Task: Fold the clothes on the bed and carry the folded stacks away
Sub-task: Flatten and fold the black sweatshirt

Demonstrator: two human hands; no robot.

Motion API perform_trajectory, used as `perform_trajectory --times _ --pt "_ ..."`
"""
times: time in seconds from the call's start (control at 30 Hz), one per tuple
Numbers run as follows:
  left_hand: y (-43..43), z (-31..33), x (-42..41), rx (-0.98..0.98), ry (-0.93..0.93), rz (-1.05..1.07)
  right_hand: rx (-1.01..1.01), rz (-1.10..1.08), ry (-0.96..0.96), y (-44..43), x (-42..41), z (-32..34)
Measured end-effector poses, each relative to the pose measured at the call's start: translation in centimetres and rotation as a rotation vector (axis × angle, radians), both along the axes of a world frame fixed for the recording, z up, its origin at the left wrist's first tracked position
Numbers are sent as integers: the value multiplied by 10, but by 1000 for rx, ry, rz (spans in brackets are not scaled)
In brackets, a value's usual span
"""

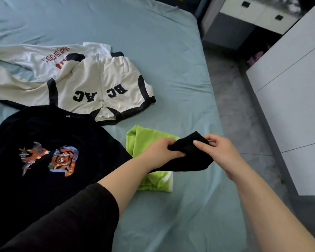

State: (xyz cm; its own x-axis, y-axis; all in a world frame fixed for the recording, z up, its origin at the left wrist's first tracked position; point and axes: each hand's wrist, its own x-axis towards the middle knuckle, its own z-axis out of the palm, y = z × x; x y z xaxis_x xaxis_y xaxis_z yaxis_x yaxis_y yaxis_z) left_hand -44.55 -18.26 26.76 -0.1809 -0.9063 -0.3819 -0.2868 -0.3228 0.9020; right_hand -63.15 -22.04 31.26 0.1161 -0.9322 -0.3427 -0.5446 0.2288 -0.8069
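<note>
Both my hands hold a small black garment (191, 157) above a folded lime-green garment (144, 137) lying on the bed (162, 51). My left hand (162, 150) grips its left end and my right hand (218, 151) pinches its upper right edge. A black T-shirt (44, 142) with a red and blue print lies spread flat at the left. Behind it lies a cream zip jacket (98, 84) with black trim and letters, unfolded. A white shirt (44, 57) with red print lies further back, partly under the jacket.
The bed's light blue sheet runs to its right edge, with grey floor (235, 106) beyond. A white wardrobe (298, 106) stands along the right. White drawers (253, 10) stand at the top right. My left arm wears a dark sleeve (71, 224).
</note>
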Motion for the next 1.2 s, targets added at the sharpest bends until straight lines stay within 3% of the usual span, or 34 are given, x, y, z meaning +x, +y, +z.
perform_trajectory --times 0.1,0.23,0.4,0.5,0.6,0.8,1.03,1.2 --pt "-20 4 -36 -56 -74 29 -28 62 47 -21 -40 13" --pt "-32 -2 -83 -128 -309 172 -157 112 118 -50 -79 18" --pt "-28 -10 -133 -183 -285 362 -232 203 205 -77 -111 21" --pt "-27 -16 -159 -224 -301 384 -163 235 166 -80 -122 19" --pt "-28 -24 -181 -249 -287 401 -53 130 76 -81 -126 11" --pt "-37 -39 -211 -198 -221 402 -167 -42 30 -84 -128 -6" --pt "-74 -32 -219 -269 -281 342 -21 -144 -258 -124 -136 -3" --pt "-87 -31 -218 -241 -344 324 -50 -187 -226 -143 -131 -11"
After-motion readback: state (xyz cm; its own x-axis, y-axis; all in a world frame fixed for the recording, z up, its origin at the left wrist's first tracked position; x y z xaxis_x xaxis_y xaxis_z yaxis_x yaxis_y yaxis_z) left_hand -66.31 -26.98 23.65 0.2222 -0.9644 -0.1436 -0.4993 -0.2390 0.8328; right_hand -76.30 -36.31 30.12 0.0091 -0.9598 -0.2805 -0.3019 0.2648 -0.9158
